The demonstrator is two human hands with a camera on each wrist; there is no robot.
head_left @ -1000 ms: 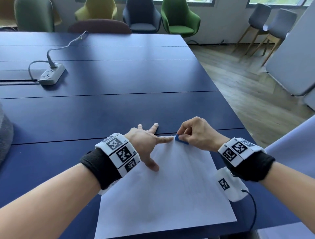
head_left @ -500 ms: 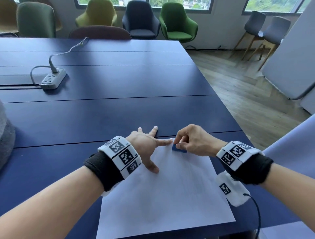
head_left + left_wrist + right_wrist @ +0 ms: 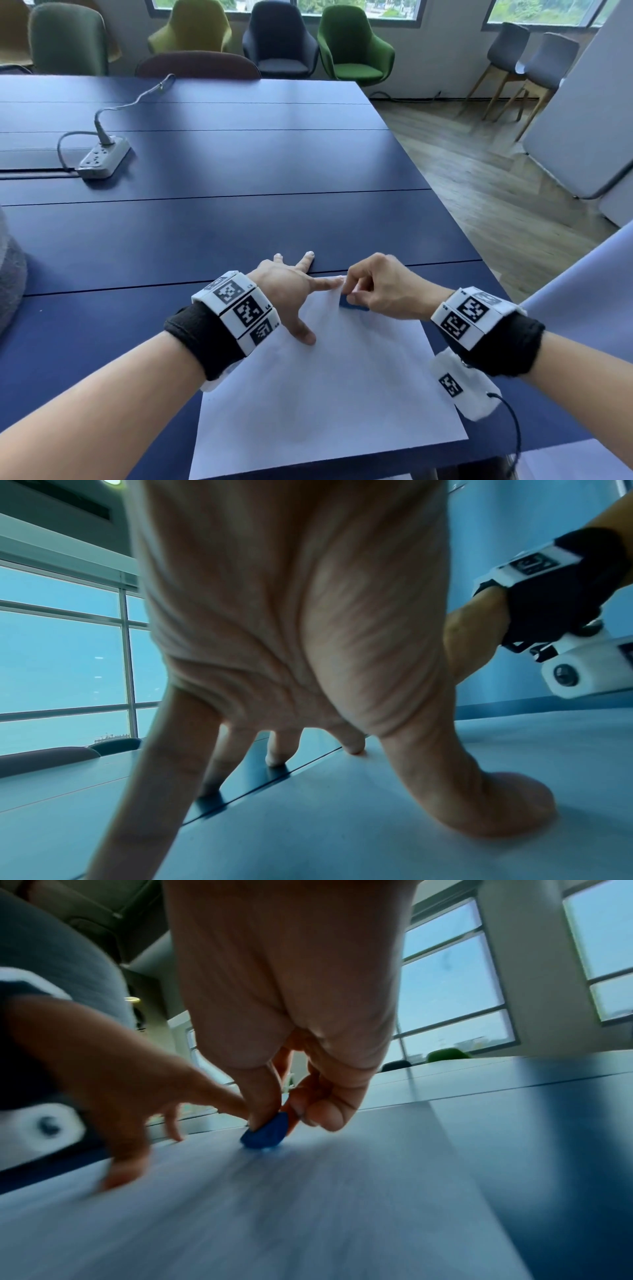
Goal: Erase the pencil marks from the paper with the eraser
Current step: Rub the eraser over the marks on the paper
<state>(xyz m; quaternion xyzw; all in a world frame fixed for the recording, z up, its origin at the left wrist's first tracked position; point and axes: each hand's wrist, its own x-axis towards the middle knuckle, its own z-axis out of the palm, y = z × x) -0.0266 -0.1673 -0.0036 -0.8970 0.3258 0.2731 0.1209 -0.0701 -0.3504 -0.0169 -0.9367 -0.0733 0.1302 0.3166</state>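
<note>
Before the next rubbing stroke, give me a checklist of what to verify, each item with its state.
1. Eraser gripped: ok, the right hand pinches it between thumb and fingers.
2. Eraser touching the paper: ok, its lower edge sits on the sheet near the far edge.
3. Paper held down: ok, the left hand is spread, thumb and index finger pressing the sheet.
4. Left fingers out of the eraser's way: not ok, the index fingertip lies right beside it.
5. Pencil marks left: cannot tell, too faint.
</note>
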